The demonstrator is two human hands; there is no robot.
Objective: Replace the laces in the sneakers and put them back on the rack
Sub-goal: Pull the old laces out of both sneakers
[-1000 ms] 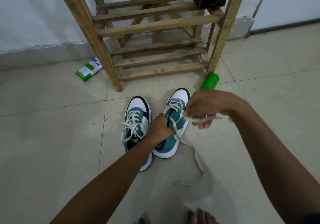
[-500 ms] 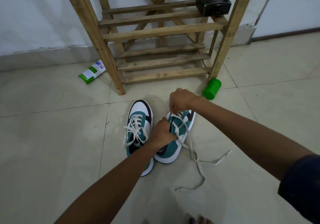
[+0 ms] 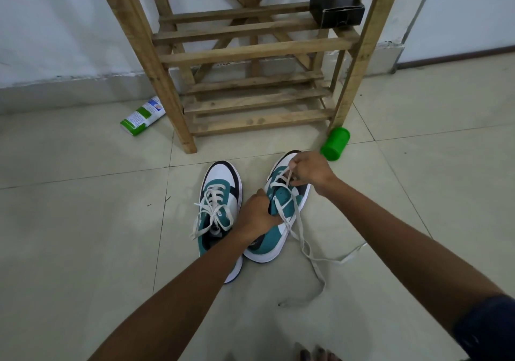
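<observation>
- Plainly, the left hand [image 3: 257,215] grips the teal-and-white right sneaker [image 3: 274,221] at its collar, steadying it on the floor.
- Just ahead, the right hand [image 3: 309,169] pinches the off-white flat lace [image 3: 289,174], likely to feed eyelets; the wooden slatted rack [image 3: 250,54] stands beyond.

A home entryway: tiled floor [image 3: 83,249], white wall [image 3: 55,26], wooden shoe rack [image 3: 250,51] at 12 o'clock.

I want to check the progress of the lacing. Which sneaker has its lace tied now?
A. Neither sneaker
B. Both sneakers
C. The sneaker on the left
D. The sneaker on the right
C: the left sneaker shows a tied bow, while the lace of the right sneaker trails loose over the floor.
</observation>
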